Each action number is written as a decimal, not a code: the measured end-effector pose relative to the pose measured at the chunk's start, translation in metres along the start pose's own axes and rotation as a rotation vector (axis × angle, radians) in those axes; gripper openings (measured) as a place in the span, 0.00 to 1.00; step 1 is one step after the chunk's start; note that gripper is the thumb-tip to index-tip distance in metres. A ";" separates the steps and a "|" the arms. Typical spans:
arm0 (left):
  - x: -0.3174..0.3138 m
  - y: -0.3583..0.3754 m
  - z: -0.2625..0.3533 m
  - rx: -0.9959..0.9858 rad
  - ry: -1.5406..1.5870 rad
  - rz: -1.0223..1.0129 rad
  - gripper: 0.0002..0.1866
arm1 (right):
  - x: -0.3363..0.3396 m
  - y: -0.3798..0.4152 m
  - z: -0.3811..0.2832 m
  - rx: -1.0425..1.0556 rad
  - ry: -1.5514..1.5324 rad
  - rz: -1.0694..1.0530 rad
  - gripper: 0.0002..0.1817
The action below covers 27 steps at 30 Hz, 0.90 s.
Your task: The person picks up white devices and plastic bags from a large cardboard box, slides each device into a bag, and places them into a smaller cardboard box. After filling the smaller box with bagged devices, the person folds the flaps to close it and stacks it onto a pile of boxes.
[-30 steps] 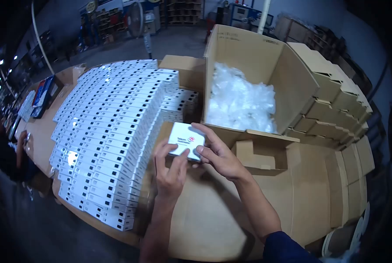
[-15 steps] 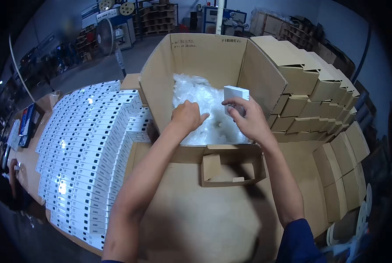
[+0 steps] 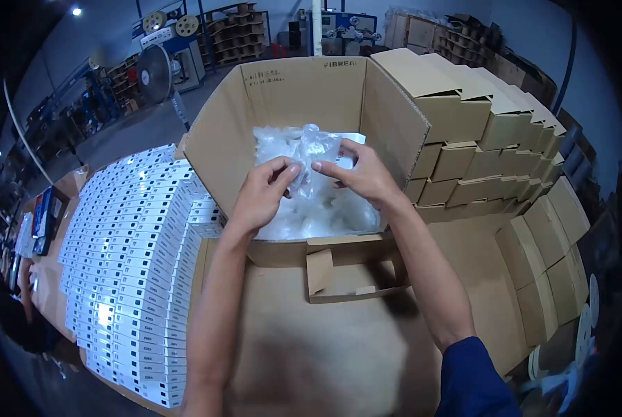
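Over the big carton [image 3: 217,128], I see the left hand [image 3: 261,193] pinching a clear bag [image 3: 319,147], the right hand [image 3: 368,174] gripping bag and white box [image 3: 353,139] together, the box nearer the carton's right side.

Tally: we count two bare hands [image 3: 261,194], one flat white box [image 3: 353,138], one crumpled clear plastic bag [image 3: 319,147] between the hands. Centre, one large open brown cardboard carton [image 3: 304,90]; nearer, one small open brown cardboard box [image 3: 319,270]. Far left, one round grey fan [image 3: 154,74], two round yellowish reels [image 3: 186,26]. Left, stacked white boxes [image 3: 127,278], too many for us to number.
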<state>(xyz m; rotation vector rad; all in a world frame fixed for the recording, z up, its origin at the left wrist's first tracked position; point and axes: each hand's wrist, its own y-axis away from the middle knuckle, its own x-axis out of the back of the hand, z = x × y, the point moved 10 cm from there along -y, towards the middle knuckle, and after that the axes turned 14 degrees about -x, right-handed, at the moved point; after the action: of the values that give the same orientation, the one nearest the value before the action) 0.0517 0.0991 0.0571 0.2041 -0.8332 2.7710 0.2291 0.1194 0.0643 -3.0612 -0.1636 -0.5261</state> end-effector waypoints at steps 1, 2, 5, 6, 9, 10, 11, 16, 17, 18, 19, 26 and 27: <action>-0.007 0.009 0.012 0.002 0.017 -0.043 0.12 | -0.006 0.005 -0.003 -0.041 -0.170 -0.109 0.25; -0.008 0.019 0.014 0.013 0.083 -0.016 0.13 | -0.003 0.014 -0.012 0.021 -0.201 -0.112 0.22; -0.016 0.056 0.027 0.063 0.256 0.034 0.14 | 0.003 0.059 -0.027 0.174 -0.303 -0.088 0.14; -0.016 0.069 0.040 0.055 0.309 0.088 0.15 | 0.007 0.079 -0.031 0.230 -0.230 -0.016 0.13; -0.033 0.107 0.074 0.018 0.356 0.243 0.15 | 0.013 0.145 -0.033 0.237 -0.027 0.101 0.12; -0.045 0.120 0.085 -0.014 0.225 0.219 0.15 | 0.010 0.165 -0.028 0.216 -0.035 0.132 0.12; -0.056 0.133 0.097 -0.049 0.091 0.195 0.15 | 0.006 0.185 -0.023 0.235 -0.007 0.167 0.11; -0.087 0.207 0.086 0.050 0.074 0.354 0.14 | -0.011 0.262 0.042 0.080 -0.098 0.162 0.09; -0.095 0.220 0.078 0.022 0.142 0.365 0.12 | -0.018 0.272 0.064 -0.021 -0.273 0.116 0.09; -0.102 0.234 0.075 0.054 0.225 0.361 0.12 | -0.026 0.283 0.079 -0.066 -0.370 0.079 0.09; -0.109 0.243 0.075 0.075 0.310 0.359 0.11 | -0.031 0.291 0.090 -0.100 -0.464 0.045 0.08; -0.127 0.300 0.070 0.264 0.399 0.108 0.09 | -0.030 0.334 0.147 -0.215 -0.449 0.011 0.12; -0.124 0.308 0.069 0.276 0.393 0.097 0.10 | -0.028 0.337 0.160 -0.259 -0.493 0.019 0.13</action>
<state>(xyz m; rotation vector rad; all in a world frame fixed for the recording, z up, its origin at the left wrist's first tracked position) 0.0933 -0.2116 -0.0717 -0.3342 -0.3715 2.8642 0.2929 -0.2107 -0.1003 -3.3769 -0.0803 0.2397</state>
